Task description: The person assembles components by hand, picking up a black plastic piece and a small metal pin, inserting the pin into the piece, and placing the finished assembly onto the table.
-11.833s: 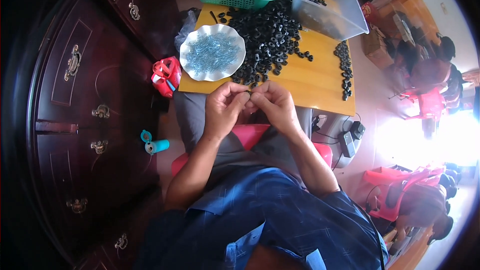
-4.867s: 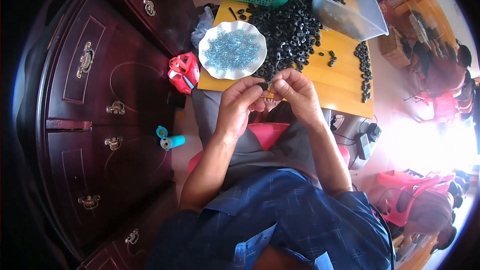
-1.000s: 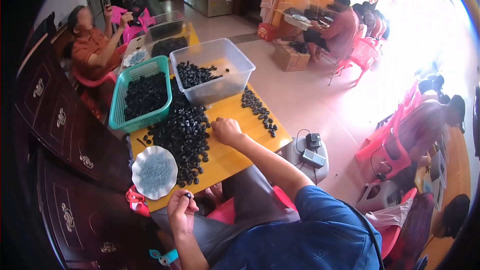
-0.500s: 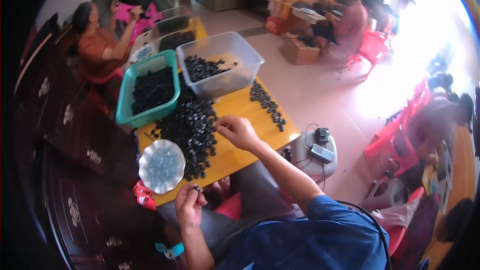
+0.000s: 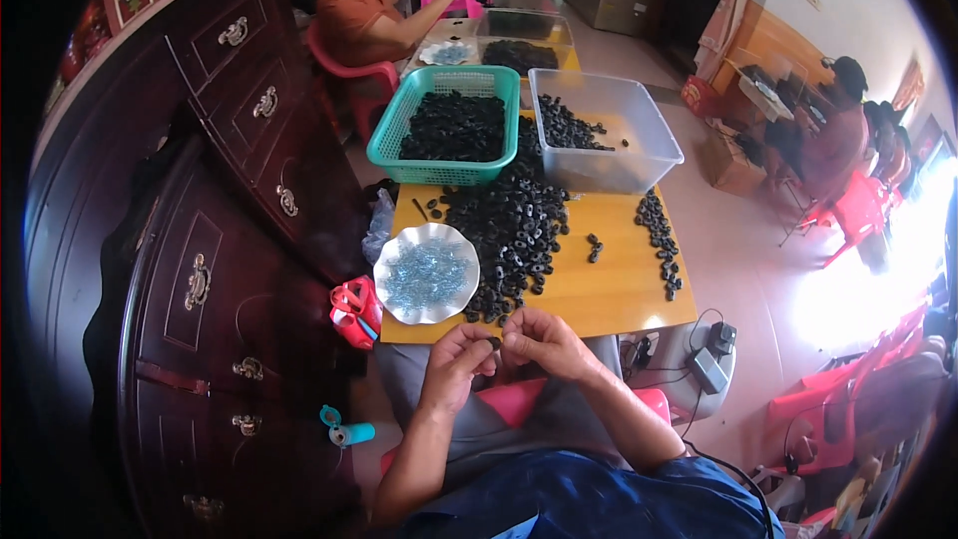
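Note:
Just in front of the table's near edge, my two hands meet above my lap. My left hand (image 5: 459, 367) is closed, pinching a small black piece (image 5: 494, 342) between thumb and fingers. My right hand (image 5: 551, 344) is closed too, its thumb and forefinger pressed up against that piece; anything else in its pinch is too small to make out. Beyond my hands spreads a heap of small black oval pieces (image 5: 514, 235) with holes. A white scalloped plate (image 5: 424, 232) of thin, clear bluish pins (image 5: 427, 274) stands to its left.
A green basket (image 5: 379, 155) of black parts and a clear plastic bin (image 5: 629, 165) stand on the yellow table (image 5: 609, 304). Black pieces (image 5: 657, 240) line its right side; a few (image 5: 595, 247) lie mid-table. Dark drawers (image 5: 230, 269) flank the left. A co-worker (image 5: 364, 15) sits beyond.
My right hand has come back from over the table to meet my left hand at the black piece. The view has turned, so the table now appears straighter and farther right.

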A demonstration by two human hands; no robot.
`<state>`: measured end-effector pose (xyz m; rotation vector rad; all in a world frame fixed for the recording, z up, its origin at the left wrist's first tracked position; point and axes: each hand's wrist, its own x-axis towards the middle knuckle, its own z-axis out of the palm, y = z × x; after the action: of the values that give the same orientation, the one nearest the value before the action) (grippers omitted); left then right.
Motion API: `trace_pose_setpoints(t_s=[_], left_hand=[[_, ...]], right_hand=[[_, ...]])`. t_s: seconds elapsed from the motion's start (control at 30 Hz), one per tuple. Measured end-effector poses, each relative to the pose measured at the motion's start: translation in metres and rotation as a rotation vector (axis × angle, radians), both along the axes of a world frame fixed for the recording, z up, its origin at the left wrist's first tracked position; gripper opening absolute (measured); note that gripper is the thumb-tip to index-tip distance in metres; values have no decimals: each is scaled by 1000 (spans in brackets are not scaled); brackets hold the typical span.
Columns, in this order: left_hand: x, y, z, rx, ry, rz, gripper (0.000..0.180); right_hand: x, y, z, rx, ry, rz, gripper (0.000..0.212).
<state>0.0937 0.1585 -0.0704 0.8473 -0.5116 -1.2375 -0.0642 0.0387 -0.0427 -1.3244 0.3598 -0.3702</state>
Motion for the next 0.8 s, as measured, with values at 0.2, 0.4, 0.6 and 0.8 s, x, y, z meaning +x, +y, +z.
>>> trace_pose_setpoints(t_s=[0.2, 0.4, 0.6, 0.8], left_hand=[[-3, -1, 0, 8, -15, -1, 15], [-2, -1, 0, 22, -67, -6, 14], [-4, 0, 5, 21, -85, -6, 14], [-4, -1, 10, 41, -110, 12, 13]], right_hand=[[0, 0, 4, 40, 17, -12, 18], [-2, 0, 10, 59, 86, -4, 18], [-2, 3, 8, 109, 100, -43, 16], [1, 5, 6, 204, 90, -105, 14]])
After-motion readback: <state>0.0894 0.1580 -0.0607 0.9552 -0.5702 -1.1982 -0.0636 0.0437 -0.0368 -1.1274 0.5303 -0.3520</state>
